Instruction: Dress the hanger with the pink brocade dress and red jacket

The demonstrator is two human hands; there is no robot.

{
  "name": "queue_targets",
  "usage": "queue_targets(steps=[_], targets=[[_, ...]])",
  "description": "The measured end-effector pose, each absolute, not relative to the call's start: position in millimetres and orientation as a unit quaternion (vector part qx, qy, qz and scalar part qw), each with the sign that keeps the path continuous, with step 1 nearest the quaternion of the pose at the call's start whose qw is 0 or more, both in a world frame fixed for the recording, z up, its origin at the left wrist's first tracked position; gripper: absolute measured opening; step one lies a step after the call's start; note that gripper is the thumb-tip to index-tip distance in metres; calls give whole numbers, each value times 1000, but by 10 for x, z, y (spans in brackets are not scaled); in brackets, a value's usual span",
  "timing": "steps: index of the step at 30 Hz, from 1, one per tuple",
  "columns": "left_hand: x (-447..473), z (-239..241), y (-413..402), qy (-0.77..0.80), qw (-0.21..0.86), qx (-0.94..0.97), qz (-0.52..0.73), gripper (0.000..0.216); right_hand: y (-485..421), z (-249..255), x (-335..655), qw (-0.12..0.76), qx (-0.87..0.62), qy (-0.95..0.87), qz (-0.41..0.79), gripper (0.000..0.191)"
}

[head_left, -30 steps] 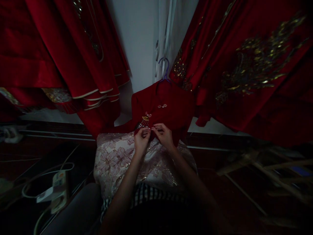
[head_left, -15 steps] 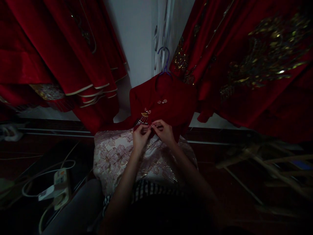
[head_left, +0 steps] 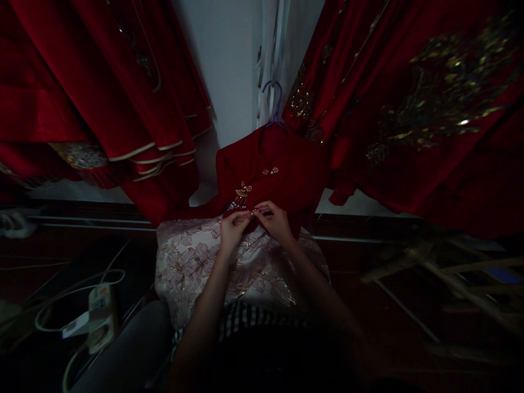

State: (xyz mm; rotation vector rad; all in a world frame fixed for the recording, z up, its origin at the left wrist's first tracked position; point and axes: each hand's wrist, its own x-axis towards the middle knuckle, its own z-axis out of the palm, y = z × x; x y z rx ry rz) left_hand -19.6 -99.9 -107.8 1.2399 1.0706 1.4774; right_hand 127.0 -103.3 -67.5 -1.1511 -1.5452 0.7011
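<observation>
A red top (head_left: pixel 237 158) hangs from a purple hanger (head_left: pixel 278 106), its lower part resting over a pale floral brocade cloth (head_left: pixel 192 262) on my lap. My left hand (head_left: pixel 231 233) and my right hand (head_left: pixel 277 222) meet at the garment's front edge. Between their fingertips is a small beaded fastener (head_left: pixel 253 212), pinched from both sides. Its exact shape is mostly covered by the fingers. Just above is a gold fan-shaped ornament (head_left: pixel 242 193) with beaded tassels. Another beaded fastener (head_left: pixel 271 171) shows higher on the chest.
Red garments with gold trim (head_left: pixel 155 109) and sequin embroidery (head_left: pixel 446 93) hang on both sides against a white cabinet (head_left: pixel 229 60). A power strip (head_left: pixel 101 316) with cables lies at lower left. On the right stands a wooden frame (head_left: pixel 450 273), dim and blurred.
Both hands keep their pinch at the same spot, with the left fingers slightly lower. The whole view has shifted a little.
</observation>
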Motion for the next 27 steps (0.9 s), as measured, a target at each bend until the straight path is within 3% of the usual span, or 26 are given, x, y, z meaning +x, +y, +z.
queue_targets(steps=[8,13,18,22,27], targets=[[-226,-1158,-915,418,514,480,575,27,-1006,-703,1294,478,-474,-678,296,14],[-313,-1209,-773,469,425,460,623,29,-949,-607,1653,373,-451,-741,328,22],[-390,-1089,-663,499,369,426,658,22,-881,-357,2065,432,-488,-706,276,21],[-309,-988,-682,480,382,540,577,22,-834,-281,2157,441,-502,-688,283,21],[-249,-1012,-741,522,180,701,451,23,-823,-327,2053,422,-493,-695,310,20]])
